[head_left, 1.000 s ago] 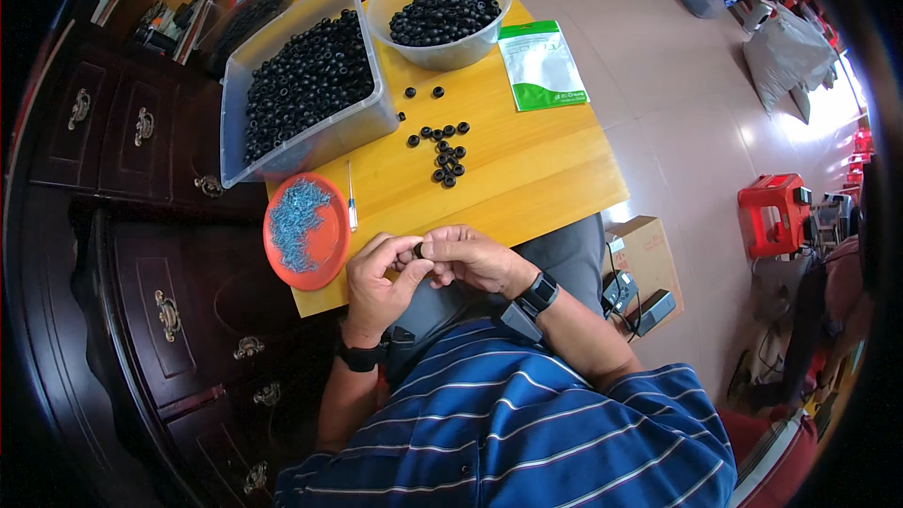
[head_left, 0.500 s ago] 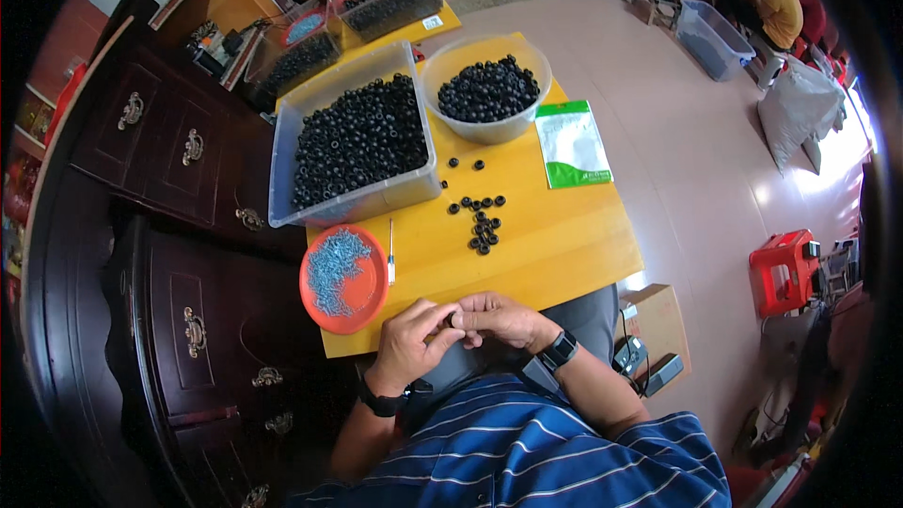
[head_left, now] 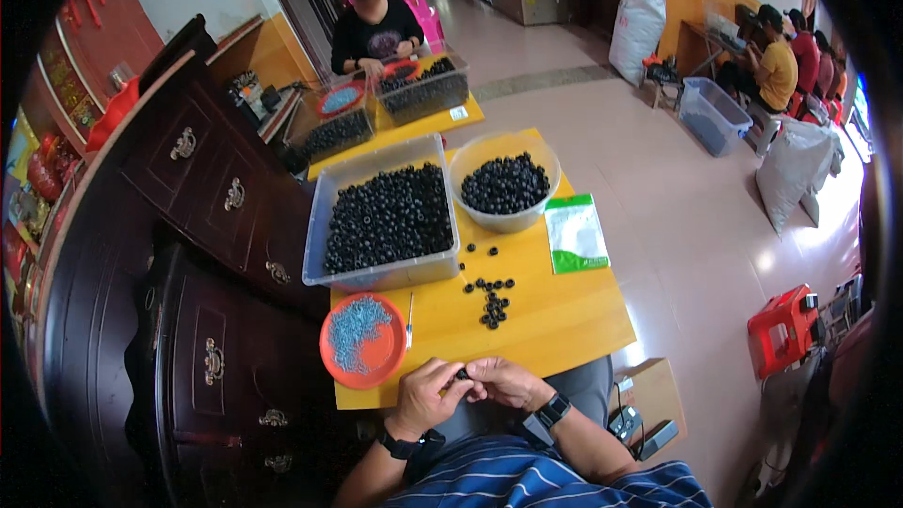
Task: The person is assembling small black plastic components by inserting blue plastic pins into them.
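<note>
Over the near edge of the yellow table, my left hand (head_left: pixel 425 399) pinches a small black ring-shaped part (head_left: pixel 462 374) between thumb and fingers. My right hand (head_left: pixel 508 382) meets it from the other side, its fingertips closed at the same part. Both sets of fingers partly cover the piece. Left of my hands lies a red plate (head_left: pixel 384 365) with small bluish-grey pins (head_left: pixel 354 327). A thin screwdriver-like tool (head_left: pixel 409 322) rests beside the plate. Several loose black rings (head_left: pixel 495 305) are grouped on the table beyond my hands.
A rectangular clear bin (head_left: pixel 388 275) and a round tub (head_left: pixel 508 222) hold black rings. A green-and-white bag (head_left: pixel 577 237) lies at the right. Dark drawers (head_left: pixel 202 320) stand left. A co-worker (head_left: pixel 376 33) sits beyond; a red stool (head_left: pixel 783 327) and cardboard box (head_left: pixel 658 395) are right.
The view has tilted up, so the table and hands sit lower and the co-worker shows more fully. The black part between my fingers is more exposed; my hands remain together.
</note>
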Motion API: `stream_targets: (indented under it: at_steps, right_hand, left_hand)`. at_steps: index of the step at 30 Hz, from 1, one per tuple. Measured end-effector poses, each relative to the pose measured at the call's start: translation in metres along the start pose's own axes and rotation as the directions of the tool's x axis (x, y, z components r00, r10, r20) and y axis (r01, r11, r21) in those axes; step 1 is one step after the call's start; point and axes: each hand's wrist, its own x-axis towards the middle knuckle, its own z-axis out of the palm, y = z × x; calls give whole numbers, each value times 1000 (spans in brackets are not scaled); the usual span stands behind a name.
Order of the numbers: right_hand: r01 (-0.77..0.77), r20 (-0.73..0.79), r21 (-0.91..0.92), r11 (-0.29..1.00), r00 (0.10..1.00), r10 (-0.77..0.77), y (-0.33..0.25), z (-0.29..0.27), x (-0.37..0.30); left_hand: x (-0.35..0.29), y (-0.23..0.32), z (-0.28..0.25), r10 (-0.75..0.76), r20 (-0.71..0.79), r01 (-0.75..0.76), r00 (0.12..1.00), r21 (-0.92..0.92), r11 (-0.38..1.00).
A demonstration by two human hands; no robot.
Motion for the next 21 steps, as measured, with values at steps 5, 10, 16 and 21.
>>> stream_targets:
  at_steps: [5, 10, 16, 21]
  right_hand:
    - [-3, -6, -2, 1000, 1000, 3, -2, 5, -3]
    - [-1, -13, 10, 1000, 1000, 1, -2, 10, -4]
    - [-6, -7, -9, 1000, 1000, 6, 0, 24, -5]
    - [-40, -16, -125, 991, 999, 38, -1, 30, -3]
  left_hand:
    - [-4, 4, 3, 10, -89, -10, 996, -1, 1000]
    - [-10, 3, 1, 48, -75, -45, 996, 40, 998]
    - [-18, 6, -3, -13, -94, 9, 995, -44, 999]
    - [-23, 11, -12, -7, -81, 5, 997, -27, 1000]
